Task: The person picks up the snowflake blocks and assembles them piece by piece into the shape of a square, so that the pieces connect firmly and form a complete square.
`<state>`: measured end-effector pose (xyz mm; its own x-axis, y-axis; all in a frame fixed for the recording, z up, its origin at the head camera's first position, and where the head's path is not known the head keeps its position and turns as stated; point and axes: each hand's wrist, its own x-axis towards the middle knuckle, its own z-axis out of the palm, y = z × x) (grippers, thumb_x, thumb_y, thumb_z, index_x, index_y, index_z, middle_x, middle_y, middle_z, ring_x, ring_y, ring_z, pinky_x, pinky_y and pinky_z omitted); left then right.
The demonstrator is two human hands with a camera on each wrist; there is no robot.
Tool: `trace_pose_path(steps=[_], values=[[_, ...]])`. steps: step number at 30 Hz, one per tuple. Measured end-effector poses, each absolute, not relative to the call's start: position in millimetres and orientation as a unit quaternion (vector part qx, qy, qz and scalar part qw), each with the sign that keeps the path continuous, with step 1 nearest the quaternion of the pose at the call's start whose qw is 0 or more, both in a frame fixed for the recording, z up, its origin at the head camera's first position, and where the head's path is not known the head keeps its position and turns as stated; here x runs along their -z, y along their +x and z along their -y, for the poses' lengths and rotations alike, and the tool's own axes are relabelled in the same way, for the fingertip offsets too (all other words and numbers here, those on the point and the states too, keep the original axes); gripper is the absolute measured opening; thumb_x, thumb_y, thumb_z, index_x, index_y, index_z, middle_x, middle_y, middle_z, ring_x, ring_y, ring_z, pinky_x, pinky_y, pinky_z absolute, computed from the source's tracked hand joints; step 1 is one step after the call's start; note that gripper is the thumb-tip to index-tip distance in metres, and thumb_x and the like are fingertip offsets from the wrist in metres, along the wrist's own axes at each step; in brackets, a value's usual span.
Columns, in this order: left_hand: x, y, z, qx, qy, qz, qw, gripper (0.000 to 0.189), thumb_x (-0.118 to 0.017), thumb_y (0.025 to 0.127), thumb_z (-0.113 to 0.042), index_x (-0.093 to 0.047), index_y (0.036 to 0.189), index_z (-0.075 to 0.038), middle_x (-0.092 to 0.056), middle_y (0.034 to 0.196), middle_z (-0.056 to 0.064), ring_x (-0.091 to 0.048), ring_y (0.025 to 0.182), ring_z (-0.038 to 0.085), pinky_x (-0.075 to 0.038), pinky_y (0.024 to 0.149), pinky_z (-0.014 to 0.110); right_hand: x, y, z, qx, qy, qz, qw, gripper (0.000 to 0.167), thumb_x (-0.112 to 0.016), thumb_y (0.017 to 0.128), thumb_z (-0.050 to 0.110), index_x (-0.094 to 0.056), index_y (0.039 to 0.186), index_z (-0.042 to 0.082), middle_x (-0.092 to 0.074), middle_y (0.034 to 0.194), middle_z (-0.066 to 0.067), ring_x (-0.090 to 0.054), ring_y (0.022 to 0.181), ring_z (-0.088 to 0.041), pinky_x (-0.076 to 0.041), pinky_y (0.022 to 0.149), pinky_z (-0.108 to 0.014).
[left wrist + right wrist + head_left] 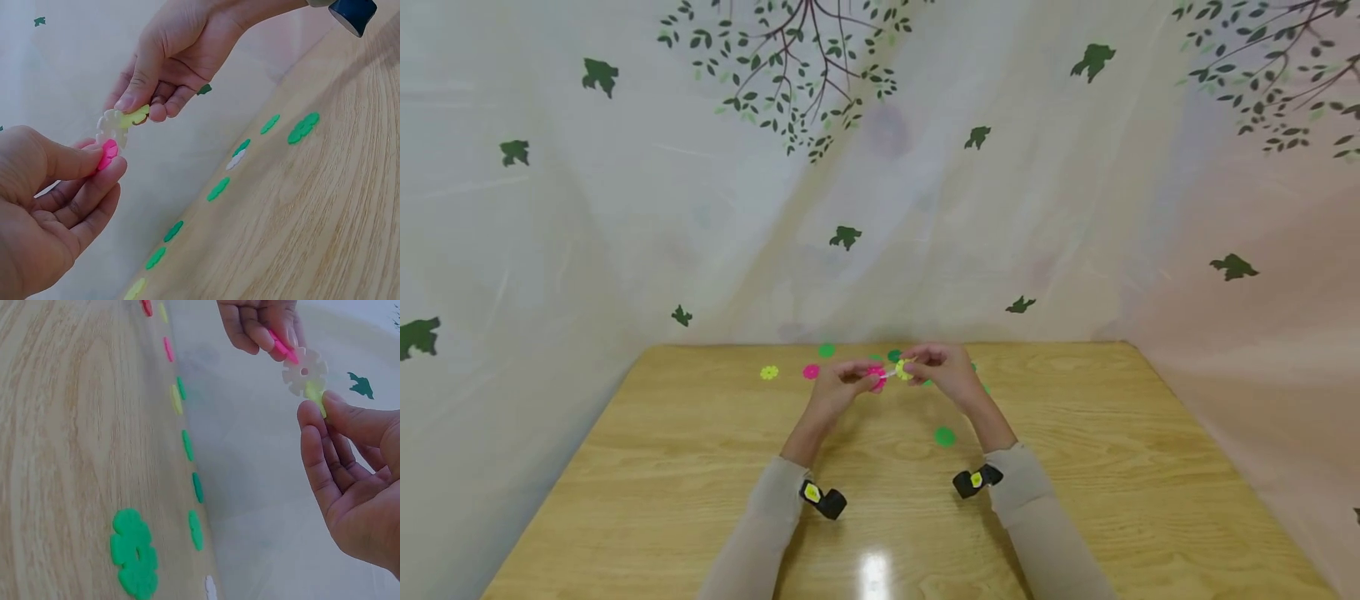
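Above the far part of the table, both hands hold a small chain of flower-shaped interlocking discs. My left hand [837, 389] pinches a pink disc [108, 155] between thumb and fingers. A yellow disc [316, 397] sits in the pinch of my right hand [953, 377]. Between them a white disc [305, 370] with a notched rim and a square centre hole bridges the pink and yellow ones. Its edge meets both discs at an angle. Fingertips cover parts of the pink and yellow discs.
Loose discs lie along the table's far edge, among them a yellow one [769, 372], a pink one [811, 372] and several greens. One green disc [944, 437] lies nearer, beside the right forearm. Behind the wooden table [700, 500] hangs a leaf-patterned curtain [760, 225].
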<state>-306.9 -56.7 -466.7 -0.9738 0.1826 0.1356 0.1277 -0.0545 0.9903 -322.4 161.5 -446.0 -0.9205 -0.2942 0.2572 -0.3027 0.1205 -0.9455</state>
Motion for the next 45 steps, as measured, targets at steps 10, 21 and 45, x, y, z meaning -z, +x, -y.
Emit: trace_pose_path(steps=[10, 21, 45], values=[[465, -303, 56, -0.711, 0.117, -0.694, -0.006, 0.022, -0.067, 0.093, 0.007, -0.07, 0.114, 0.014, -0.069, 0.08, -0.001, -0.067, 0.074, 0.008, -0.063, 0.078, 0.032, 444, -318, -157, -0.635, 0.196, 0.747, 0.004, 0.019, -0.071, 0.093, 0.001, -0.072, 0.107, -0.012, -0.074, 0.082, -0.004, -0.07, 0.065, -0.012, -0.064, 0.071, -0.044], [452, -299, 55, -0.695, 0.158, -0.698, 0.066, 0.028, -0.064, 0.099, -0.003, -0.067, 0.125, 0.008, -0.071, 0.098, 0.007, -0.07, 0.087, 0.008, -0.057, 0.098, 0.049, 437, -317, -170, -0.626, 0.197, 0.753, -0.036, 0.027, -0.068, 0.098, 0.006, -0.069, 0.12, -0.008, -0.076, 0.1, -0.008, -0.071, 0.077, -0.011, -0.062, 0.084, -0.049], [462, -301, 52, -0.696, 0.112, -0.7, 0.115, 0.032, -0.063, 0.102, -0.018, -0.059, 0.13, -0.003, -0.064, 0.094, 0.002, -0.056, 0.066, 0.01, -0.057, 0.068, 0.028, 442, -317, -153, -0.589, 0.217, 0.776, -0.058, 0.027, -0.062, 0.1, 0.003, -0.067, 0.125, -0.005, -0.072, 0.102, -0.023, -0.068, 0.077, -0.011, -0.063, 0.08, -0.044]])
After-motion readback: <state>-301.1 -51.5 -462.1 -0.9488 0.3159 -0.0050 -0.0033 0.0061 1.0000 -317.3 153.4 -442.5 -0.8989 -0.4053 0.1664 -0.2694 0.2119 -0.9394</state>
